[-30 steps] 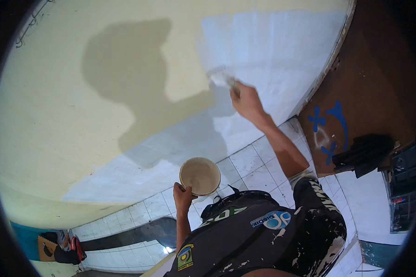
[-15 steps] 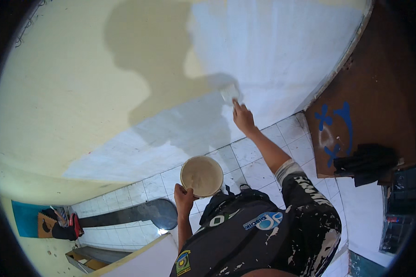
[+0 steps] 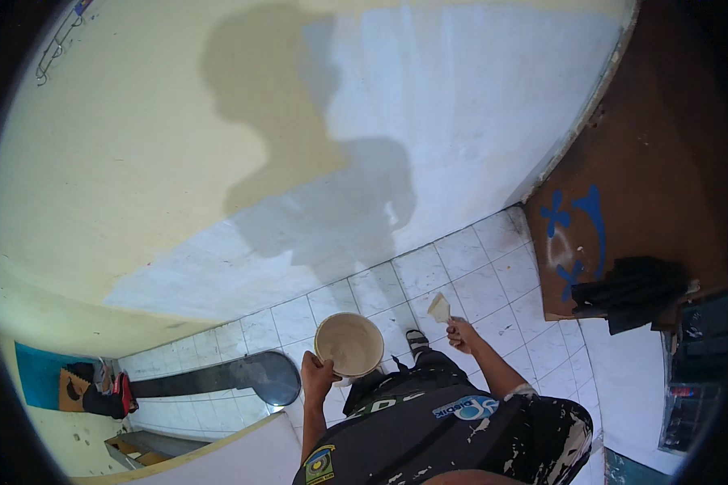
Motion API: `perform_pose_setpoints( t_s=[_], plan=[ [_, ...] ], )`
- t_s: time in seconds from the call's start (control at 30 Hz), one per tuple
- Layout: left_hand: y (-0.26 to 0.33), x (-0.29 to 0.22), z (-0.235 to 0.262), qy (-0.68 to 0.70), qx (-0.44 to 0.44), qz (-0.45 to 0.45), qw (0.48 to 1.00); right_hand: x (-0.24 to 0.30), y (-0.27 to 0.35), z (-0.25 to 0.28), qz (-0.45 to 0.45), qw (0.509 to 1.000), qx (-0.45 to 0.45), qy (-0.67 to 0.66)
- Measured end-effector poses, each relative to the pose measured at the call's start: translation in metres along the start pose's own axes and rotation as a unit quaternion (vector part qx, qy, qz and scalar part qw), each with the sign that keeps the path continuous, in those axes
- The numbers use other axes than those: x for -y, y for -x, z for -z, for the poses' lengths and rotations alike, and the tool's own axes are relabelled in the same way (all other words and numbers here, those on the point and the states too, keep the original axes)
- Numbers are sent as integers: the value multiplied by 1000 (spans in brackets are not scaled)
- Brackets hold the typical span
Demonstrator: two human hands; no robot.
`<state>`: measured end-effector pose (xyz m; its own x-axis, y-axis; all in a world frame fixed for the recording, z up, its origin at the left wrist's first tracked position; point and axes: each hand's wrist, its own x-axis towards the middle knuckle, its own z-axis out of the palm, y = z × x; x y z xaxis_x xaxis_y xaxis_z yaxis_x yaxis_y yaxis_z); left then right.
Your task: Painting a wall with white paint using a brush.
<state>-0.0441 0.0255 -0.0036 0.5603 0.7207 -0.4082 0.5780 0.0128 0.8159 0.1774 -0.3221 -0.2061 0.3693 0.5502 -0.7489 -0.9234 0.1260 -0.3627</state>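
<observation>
My left hand point(image 3: 319, 373) is closed on the rim of a round bucket point(image 3: 377, 330), thumb over the edge. Inside the bucket is a greyish-beige surface; whether it is paint or the bottom I cannot tell. My right hand point(image 3: 462, 335) grips the handle of a flat, wide paintbrush point(image 3: 439, 307), its pale bristles up and away from the wall, over the floor. In front of me a cream-yellow wall point(image 3: 137, 162) carries a broad whitish-blue painted area point(image 3: 469, 105) at right and along its lower part. My shadow falls across both colours.
White floor tiles point(image 3: 493, 271) run along the wall's foot. A brown board point(image 3: 647, 178) with blue marks stands at right, a dark cloth point(image 3: 635, 291) hanging on it. A long dark glossy surface point(image 3: 210, 378) lies at left, near a low partition point(image 3: 243, 444). Wall hooks point(image 3: 52, 52) are at upper left.
My right hand has drawn the paintbrush off the wall, down and toward my body. The bucket in my left hand sits slightly lower in view.
</observation>
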Motion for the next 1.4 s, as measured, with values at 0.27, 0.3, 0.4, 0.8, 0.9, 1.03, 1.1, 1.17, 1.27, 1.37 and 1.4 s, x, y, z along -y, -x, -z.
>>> perform_pose_setpoints(
  t_s=[0.27,0.3,0.4,0.8,0.9,1.03,1.1,1.17,1.27,1.37,1.4],
  plan=[
    [-1,30,27,-166,9,-210,963,1,91,-81,75,988,116,-72],
    [6,23,30,-164,17,-216,962,6,106,-98,93,982,151,-65],
    [39,3,48,-58,43,-153,986,2,147,-148,117,974,194,-13],
    [79,149,118,-90,51,-164,981,-182,189,-220,174,822,103,532],
    [96,165,134,-51,71,-127,988,-208,198,-248,227,730,99,637],
    [132,140,161,-75,77,-150,983,-224,198,-281,228,610,99,753],
    [135,143,170,-63,90,-106,988,-233,189,-297,202,575,107,785],
    [133,148,176,-52,90,-116,988,-237,183,-315,191,460,124,858],
    [129,130,181,-168,75,-180,966,-246,166,-331,180,338,125,915],
    [136,118,189,-139,78,-166,973,-250,152,-346,251,246,147,925],
    [137,117,192,-114,83,-162,977,-251,150,-355,247,244,167,923]
  ],
)
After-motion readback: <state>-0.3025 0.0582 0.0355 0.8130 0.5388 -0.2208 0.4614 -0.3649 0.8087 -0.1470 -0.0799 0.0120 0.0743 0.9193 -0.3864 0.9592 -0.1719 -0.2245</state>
